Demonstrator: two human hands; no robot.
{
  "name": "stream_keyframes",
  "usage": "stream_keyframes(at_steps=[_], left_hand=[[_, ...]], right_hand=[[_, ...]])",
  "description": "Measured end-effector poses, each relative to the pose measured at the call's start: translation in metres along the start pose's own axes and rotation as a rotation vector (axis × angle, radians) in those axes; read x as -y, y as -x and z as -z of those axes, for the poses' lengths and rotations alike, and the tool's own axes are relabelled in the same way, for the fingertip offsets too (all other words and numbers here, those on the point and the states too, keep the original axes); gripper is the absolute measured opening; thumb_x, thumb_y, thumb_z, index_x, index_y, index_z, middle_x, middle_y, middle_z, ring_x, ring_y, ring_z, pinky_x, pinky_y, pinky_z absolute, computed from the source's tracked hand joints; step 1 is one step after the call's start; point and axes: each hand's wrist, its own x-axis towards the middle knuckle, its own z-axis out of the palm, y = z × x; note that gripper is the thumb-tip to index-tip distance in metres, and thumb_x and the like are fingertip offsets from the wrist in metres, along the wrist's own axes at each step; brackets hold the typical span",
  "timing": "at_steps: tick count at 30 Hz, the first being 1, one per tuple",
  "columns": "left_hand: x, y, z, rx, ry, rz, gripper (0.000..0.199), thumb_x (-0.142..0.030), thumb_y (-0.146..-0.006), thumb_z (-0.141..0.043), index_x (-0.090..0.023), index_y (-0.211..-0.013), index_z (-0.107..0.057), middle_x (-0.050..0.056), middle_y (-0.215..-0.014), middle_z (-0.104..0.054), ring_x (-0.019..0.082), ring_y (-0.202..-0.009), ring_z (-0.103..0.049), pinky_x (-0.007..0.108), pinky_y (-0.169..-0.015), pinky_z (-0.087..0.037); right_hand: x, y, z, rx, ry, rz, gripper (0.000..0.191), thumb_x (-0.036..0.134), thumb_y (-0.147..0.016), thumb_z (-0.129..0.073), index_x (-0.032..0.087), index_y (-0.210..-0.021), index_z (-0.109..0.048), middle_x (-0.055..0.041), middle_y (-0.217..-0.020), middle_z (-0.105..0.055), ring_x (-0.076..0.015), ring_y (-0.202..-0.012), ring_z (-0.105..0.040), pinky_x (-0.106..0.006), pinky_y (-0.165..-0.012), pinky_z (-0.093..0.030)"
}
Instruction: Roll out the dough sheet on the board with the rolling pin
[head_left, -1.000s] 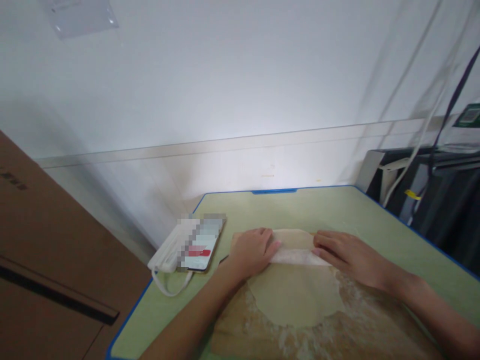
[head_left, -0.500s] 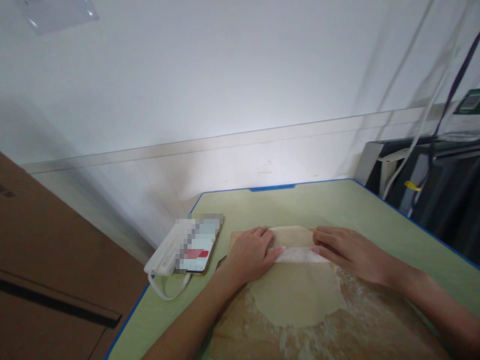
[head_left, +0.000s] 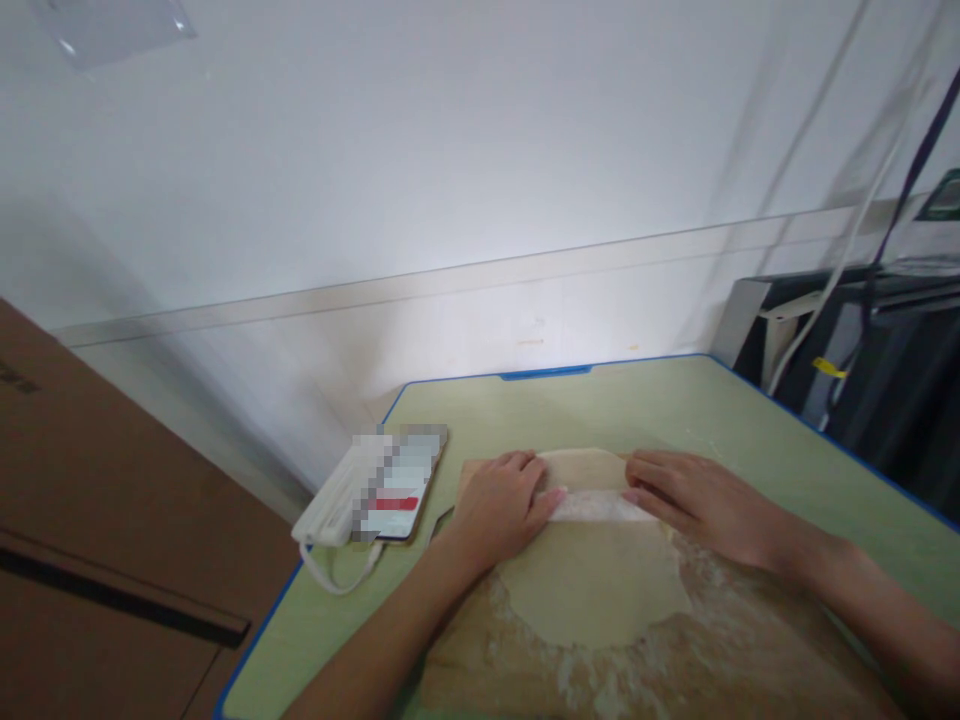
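A thin, pale sheet of dough point(head_left: 596, 580) lies on a floured wooden board point(head_left: 480, 670). Its far part is raised, with a flour-white band running across between my hands. Whether a rolling pin lies inside is hidden. My left hand point(head_left: 501, 505) is closed at the left end of this part, fingers curled over the far side and thumb on the white band. At the right end my right hand point(head_left: 686, 500) is closed the same way, thumb pointing inward. The near part of the dough spreads flat with an uneven edge.
A phone point(head_left: 405, 490) and a white power bank point(head_left: 341, 495) joined by a short cable lie left of the board on the green table point(head_left: 540, 410). A wall stands behind. Dark equipment point(head_left: 907, 340) with hanging cables is at right, a brown box point(head_left: 97, 500) at left.
The view has shifted very slightly. Both hands keep their places at the ends of the raised dough, and the white band shows a little more mottled flour.
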Motion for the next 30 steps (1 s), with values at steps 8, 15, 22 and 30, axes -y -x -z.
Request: stream_keyframes(at_steps=[8,15,22,30], left_hand=[[0.0005,-0.0010,-0.0004,0.003,-0.006,0.003,0.034,-0.040,-0.090,-0.032,-0.017,-0.107,-0.052,0.008,-0.113,-0.057,0.021,-0.103,-0.052,0.035,-0.087,-0.041],[0.0015,-0.0016,-0.0008,0.010,0.011,0.024,0.036,-0.038,-0.090,-0.032,-0.017,-0.110,-0.052,0.009,-0.117,-0.056,0.021,-0.106,-0.051,0.037,-0.090,-0.039],[0.0024,-0.0013,-0.0016,0.013,0.001,0.031,0.036,-0.038,-0.090,-0.032,-0.017,-0.111,-0.052,0.010,-0.118,-0.055,0.022,-0.107,-0.050,0.038,-0.091,-0.039],[0.0002,-0.0008,0.0000,0.016,-0.006,0.029,0.036,-0.038,-0.090,-0.032,-0.017,-0.109,-0.053,0.009,-0.116,-0.056,0.022,-0.105,-0.051,0.037,-0.089,-0.040]], right_hand=[[-0.0001,-0.0007,0.0004,-0.038,0.058,0.034,0.035,0.041,-0.092,-0.026,0.020,-0.075,-0.048,-0.0038,-0.078,-0.057,-0.0173,-0.074,-0.053,-0.031,-0.065,-0.037],[0.0008,0.0004,0.0026,-0.076,0.064,0.035,0.033,0.039,-0.092,-0.029,0.019,-0.075,-0.048,-0.0036,-0.080,-0.057,-0.0162,-0.075,-0.054,-0.029,-0.067,-0.037],[-0.0028,-0.0012,-0.0004,-0.087,0.088,0.056,0.033,0.039,-0.092,-0.028,0.019,-0.075,-0.048,-0.0031,-0.079,-0.057,-0.0158,-0.073,-0.053,-0.030,-0.067,-0.036],[0.0006,0.0004,0.0022,-0.081,0.057,0.041,0.032,0.039,-0.092,-0.029,0.019,-0.074,-0.048,-0.0036,-0.079,-0.057,-0.0162,-0.074,-0.053,-0.029,-0.066,-0.037]])
